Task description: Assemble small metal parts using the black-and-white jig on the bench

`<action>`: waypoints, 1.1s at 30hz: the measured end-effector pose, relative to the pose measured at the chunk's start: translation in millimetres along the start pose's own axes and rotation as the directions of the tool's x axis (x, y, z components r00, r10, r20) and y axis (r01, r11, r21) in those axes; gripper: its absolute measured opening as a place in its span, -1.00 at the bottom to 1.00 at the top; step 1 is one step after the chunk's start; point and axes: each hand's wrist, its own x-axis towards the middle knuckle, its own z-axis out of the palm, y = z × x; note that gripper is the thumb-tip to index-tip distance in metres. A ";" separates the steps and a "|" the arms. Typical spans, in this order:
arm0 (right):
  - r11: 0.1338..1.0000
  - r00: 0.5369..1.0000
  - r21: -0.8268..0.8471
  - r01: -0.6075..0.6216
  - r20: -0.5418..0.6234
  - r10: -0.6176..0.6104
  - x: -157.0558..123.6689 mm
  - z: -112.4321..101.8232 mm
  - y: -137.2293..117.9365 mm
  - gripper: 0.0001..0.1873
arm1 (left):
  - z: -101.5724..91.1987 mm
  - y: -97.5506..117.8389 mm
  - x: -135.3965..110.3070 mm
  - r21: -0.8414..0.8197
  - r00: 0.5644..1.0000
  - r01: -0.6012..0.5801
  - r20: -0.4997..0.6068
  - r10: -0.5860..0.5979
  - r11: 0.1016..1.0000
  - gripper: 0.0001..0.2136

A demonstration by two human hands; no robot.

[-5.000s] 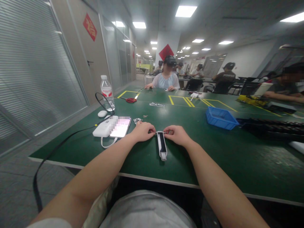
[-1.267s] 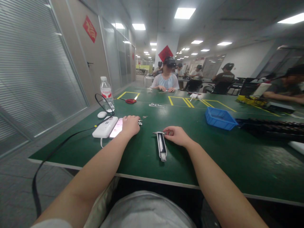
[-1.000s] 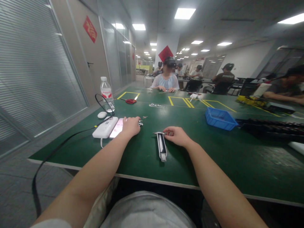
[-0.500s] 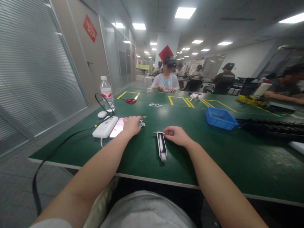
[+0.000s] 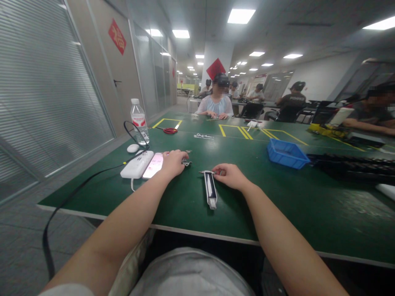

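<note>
"Device [image 5: 210,190], slim, one. Finish?"

"White rim along the sides; dark face set lengthwise within it, a pale streak on the dark. End block [image 5: 212,203], pale, at the near end. Metal crosspiece [image 5: 203,172], thin, silvery, at the far end. Whether it passes through or lies on top: cannot be told."

"Location?"

"Tabletop [image 5: 185,209], green, pale-edged. Device lies on it face up, near the near edge, well apart from the left corner."

"Orientation?"

"Long axis from near edge toward far edge, the far end a little more to the left. End block points at the near edge. Metal crosspiece sits across that axis, its thin tip toward the left edge of the tabletop."

"Hands, two. Condition?"

"Right hand [image 5: 231,176]: fingers and thumb closed on the right end of the metal crosspiece. Left hand [image 5: 173,161]: bent over small metal parts [image 5: 187,163], nearer the left edge; whether it grips any, cannot be told."

"Adjacent stock?"

"Phone [image 5: 152,165], screen lit, one, partly behind the left hand. White block [image 5: 137,165], one, just beside the phone, on the side of the left edge. Tray [image 5: 284,159], blue, one, beyond the right hand, toward the far edge."
</note>
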 end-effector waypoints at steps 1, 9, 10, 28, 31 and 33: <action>1.000 1.000 -0.002 0.000 0.002 0.000 0.0 -0.2 -0.2 -0.78 | 0.2 -0.2 0.0 -0.007 1.000 -0.005 0.002 0.005 1.000 -0.72; 1.000 1.000 -0.015 0.002 0.002 -0.002 0.0 -0.1 0.1 -0.78 | 1.0 2.2 0.5 -0.048 1.000 -0.017 0.019 0.018 0.999 -0.81; 1.000 1.000 -0.017 0.000 0.001 0.000 0.1 0.0 0.2 -0.78 | 0.9 3.0 0.5 -0.057 0.999 -0.020 0.027 0.021 0.998 -0.82; 1.000 1.000 -0.009 -0.005 -0.002 0.005 0.0 0.4 0.0 -0.78 | -1.8 8.0 0.0 -0.107 0.996 -0.019 0.090 0.029 0.994 -0.74; 1.000 1.000 -0.005 -0.018 -0.005 0.018 -0.1 0.1 -0.4 -0.79 | 0.6 6.9 1.5 -0.122 0.997 -0.055 0.038 0.060 0.991 -0.74; 1.000 1.000 -0.005 -0.025 -0.005 0.025 -0.3 -0.3 -1.4 -0.80 | 0.4 7.9 1.3 -0.136 0.996 -0.084 0.014 0.087 0.987 -0.77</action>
